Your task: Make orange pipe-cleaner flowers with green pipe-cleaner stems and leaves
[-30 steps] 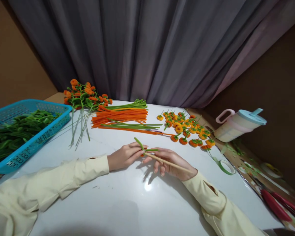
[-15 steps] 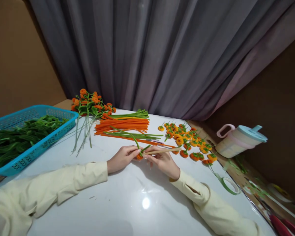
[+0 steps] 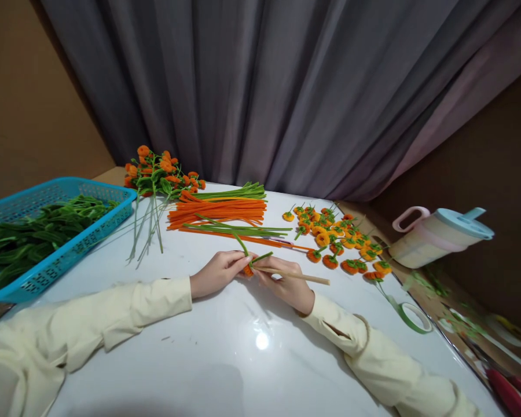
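My left hand [image 3: 216,273] is closed, its thumb and fingers pinching a small orange pipe-cleaner flower [image 3: 247,270] above the white tabletop. Green pipe-cleaner ends [image 3: 242,244] stick up from the flower, one curving to the upper left and one pointing right. In the closed fingers of my right hand [image 3: 290,285] is a thin wooden stick [image 3: 306,277]. Its left tip meets the flower, and its free end points right, sloping slightly down. My fingers partly cover the flower. Beyond my hands lie orange pipe cleaners [image 3: 221,212] and several loose green ones [image 3: 243,230].
A blue basket [image 3: 69,243] of green leaf pieces stands at left. Finished orange flowers [image 3: 165,168] lie at the back. Several yellow and orange flower heads [image 3: 323,238] spread at right, near green tape [image 3: 415,318], a lidded cup [image 3: 438,237] and red-handled pliers [image 3: 507,385].
The stick's free end has swung down towards me, and its tip stays at the flower. My hands hold nearly the same place. The whole view has shifted slightly.
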